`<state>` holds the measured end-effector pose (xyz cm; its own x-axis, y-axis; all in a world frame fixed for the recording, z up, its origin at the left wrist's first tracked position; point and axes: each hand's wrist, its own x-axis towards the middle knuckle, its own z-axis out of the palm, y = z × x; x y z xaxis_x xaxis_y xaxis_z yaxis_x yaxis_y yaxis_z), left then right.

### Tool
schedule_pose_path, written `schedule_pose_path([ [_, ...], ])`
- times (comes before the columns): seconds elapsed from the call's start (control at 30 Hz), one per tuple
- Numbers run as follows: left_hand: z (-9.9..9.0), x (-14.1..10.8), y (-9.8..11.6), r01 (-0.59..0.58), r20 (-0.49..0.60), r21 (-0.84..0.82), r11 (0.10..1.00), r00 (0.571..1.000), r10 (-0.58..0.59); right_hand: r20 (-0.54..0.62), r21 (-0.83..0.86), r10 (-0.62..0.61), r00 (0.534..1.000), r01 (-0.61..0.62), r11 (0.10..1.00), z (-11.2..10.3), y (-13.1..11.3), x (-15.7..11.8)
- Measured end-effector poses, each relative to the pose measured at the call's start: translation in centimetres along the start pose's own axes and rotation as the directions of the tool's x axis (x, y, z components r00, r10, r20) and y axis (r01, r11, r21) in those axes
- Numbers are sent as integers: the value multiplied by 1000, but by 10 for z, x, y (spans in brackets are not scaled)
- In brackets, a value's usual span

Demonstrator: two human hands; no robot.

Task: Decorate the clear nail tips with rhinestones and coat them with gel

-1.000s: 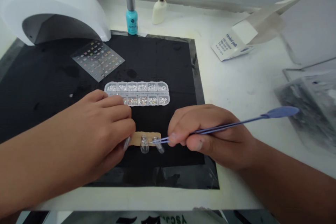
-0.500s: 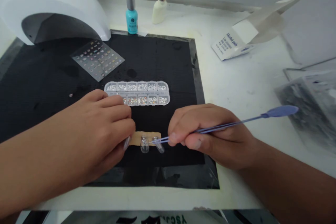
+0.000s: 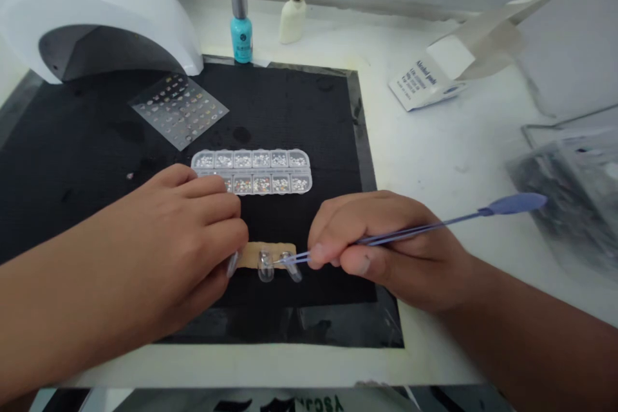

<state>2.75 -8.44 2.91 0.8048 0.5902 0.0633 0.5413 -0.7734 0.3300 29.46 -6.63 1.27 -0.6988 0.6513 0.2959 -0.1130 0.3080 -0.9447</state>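
Note:
My right hand [image 3: 386, 251] pinches a pair of blue tweezers [image 3: 425, 232], whose thin tips reach a clear false nail tip [image 3: 292, 268]. That tip and a second clear nail tip [image 3: 265, 267] stand on a tan adhesive strip [image 3: 268, 255]. My left hand [image 3: 168, 238] lies curled over the strip's left end, and a third nail tip [image 3: 232, 264] shows beneath its fingers. Whatever the tweezer tips hold is too small to tell.
A clear compartment case of rhinestones [image 3: 251, 172] lies just beyond my left fingers on a black mat [image 3: 299, 109]. Nearby are a nail sticker sheet [image 3: 178, 111], a white UV nail lamp [image 3: 96, 19], a teal polish bottle [image 3: 241, 16], and an alcohol pads box [image 3: 425, 82].

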Motion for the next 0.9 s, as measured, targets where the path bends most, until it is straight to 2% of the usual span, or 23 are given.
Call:
schedule_pose_path([
  [0.2, 0, 0, -1, -11, -9, 4, 1000, 1000, 11, -72, 68, 19, 997, -14, 998, 2, 2, -1],
  [0.9, 1, 0, -1, -1, -21, 10, 1000, 1000, 2, -10, 0, 22, 1000, -22, 1000, 0, 0, 1],
])
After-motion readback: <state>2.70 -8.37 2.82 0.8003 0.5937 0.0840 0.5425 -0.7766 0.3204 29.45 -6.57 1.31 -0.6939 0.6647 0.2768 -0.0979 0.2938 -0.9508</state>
